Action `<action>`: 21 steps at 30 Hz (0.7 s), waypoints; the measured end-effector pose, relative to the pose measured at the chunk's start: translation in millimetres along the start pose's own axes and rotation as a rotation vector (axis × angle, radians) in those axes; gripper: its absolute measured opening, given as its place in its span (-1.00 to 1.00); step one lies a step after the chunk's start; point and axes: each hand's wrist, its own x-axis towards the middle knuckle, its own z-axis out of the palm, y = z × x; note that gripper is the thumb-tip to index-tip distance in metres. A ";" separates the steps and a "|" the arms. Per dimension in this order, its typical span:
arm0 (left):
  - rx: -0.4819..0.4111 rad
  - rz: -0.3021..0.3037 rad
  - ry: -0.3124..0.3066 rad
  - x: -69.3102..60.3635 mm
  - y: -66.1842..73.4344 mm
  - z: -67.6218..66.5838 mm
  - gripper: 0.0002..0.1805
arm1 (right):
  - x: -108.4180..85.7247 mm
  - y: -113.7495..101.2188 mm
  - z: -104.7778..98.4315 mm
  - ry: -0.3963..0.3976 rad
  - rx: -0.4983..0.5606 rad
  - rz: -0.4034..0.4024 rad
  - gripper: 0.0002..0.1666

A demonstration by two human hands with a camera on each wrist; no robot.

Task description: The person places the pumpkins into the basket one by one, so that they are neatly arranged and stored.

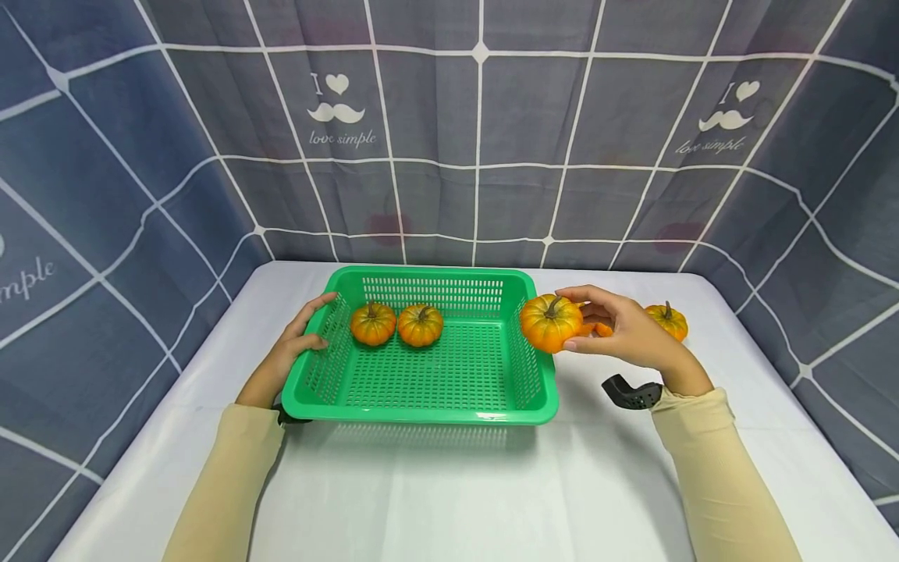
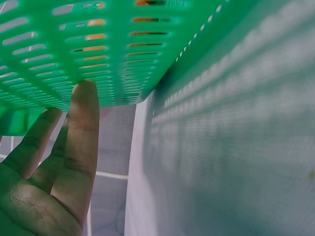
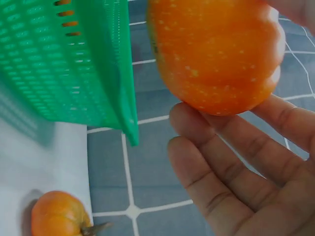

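Note:
A green plastic basket (image 1: 421,416) with slotted walls is in the middle of the head view. Two small orange pumpkins, a left one (image 1: 373,324) and a right one (image 1: 420,325), sit side by side inside it. My left hand (image 1: 288,343) grips the basket's left side, thumb over the rim and fingers against the outer wall (image 2: 83,118). At the right rim, my right hand (image 1: 625,328) holds another pumpkin (image 1: 551,322) between thumb and fingers; its underside (image 3: 216,59) fills the top of the right wrist view. Whether the basket's base touches the table cannot be seen clearly.
On the white-covered table (image 1: 421,499), one pumpkin (image 1: 669,320) lies beyond my right wrist. Something orange (image 1: 597,329) shows partly behind my right fingers. A grey checked curtain (image 1: 435,195) encloses the back and sides. A black device (image 1: 632,393) is worn at the right wrist.

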 end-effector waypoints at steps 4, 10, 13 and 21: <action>0.046 0.005 0.017 0.5 -0.2 -0.5 -0.02 | 9.0 -4.6 0.7 -0.039 -0.031 0.010 -0.23; 0.080 0.014 0.026 1.8 -1.1 -0.8 -0.01 | 21.8 -5.0 3.5 -0.094 -0.052 0.043 -0.24; 0.089 0.018 0.028 2.4 -1.5 -0.8 -0.01 | 29.0 -5.6 6.0 -0.129 -0.067 0.057 -0.26; 0.102 0.017 0.036 2.2 -1.3 -0.5 -0.02 | 51.1 -14.1 17.7 -0.184 -0.118 0.092 -0.29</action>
